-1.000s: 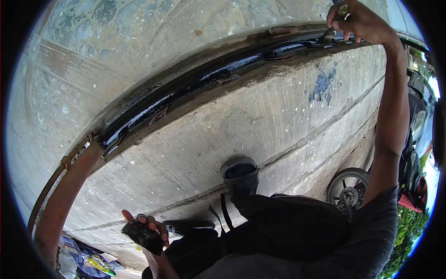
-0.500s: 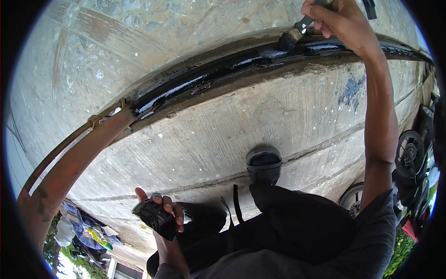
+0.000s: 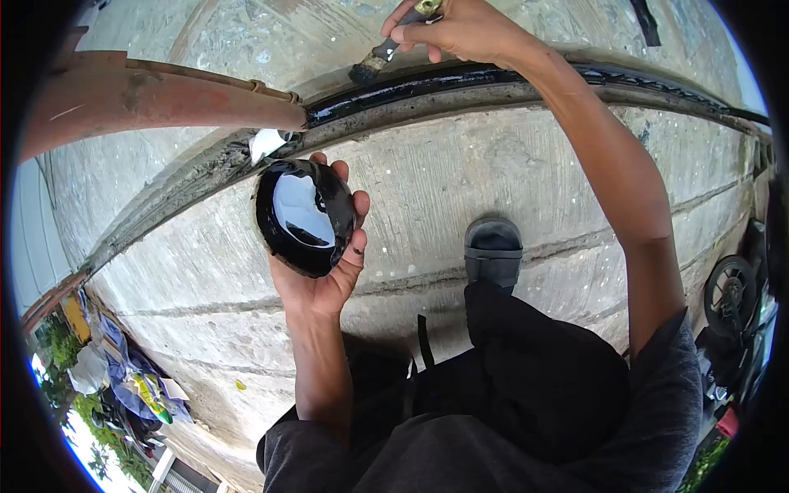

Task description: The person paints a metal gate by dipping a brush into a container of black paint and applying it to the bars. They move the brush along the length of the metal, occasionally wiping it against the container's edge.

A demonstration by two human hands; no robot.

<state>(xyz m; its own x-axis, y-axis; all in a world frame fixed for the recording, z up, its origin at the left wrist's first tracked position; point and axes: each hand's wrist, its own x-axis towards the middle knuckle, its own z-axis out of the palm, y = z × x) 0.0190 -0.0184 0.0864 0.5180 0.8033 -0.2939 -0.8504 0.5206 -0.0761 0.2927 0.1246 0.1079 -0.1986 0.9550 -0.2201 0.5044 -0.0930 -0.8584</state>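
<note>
My left hand [image 3: 333,283] is wrapped round a small cup of glossy black paint [image 3: 302,215], tilted so its shiny surface faces me. In my right hand [image 3: 464,33] is a paintbrush [image 3: 383,54], gripped by its handle, with dark bristles pointing down and left. The bristle tips are right by the upper edge of a pipe [image 3: 427,85] coated in wet-looking black paint. At the left, the black stretch meets a reddish-brown pipe [image 3: 181,103].
A white scrap [image 3: 267,145] lies by the junction of the pipes. My sandalled foot [image 3: 493,246] is on the concrete [image 3: 419,189]. Motorcycle wheels [image 3: 730,294] stand at the right, and a heap of cloth and bags [image 3: 136,374] lies at lower left.
My left hand has risen with the paint cup, turning its open top into view. My right hand and the brush have moved left along the pipe. The view has shifted left.
</note>
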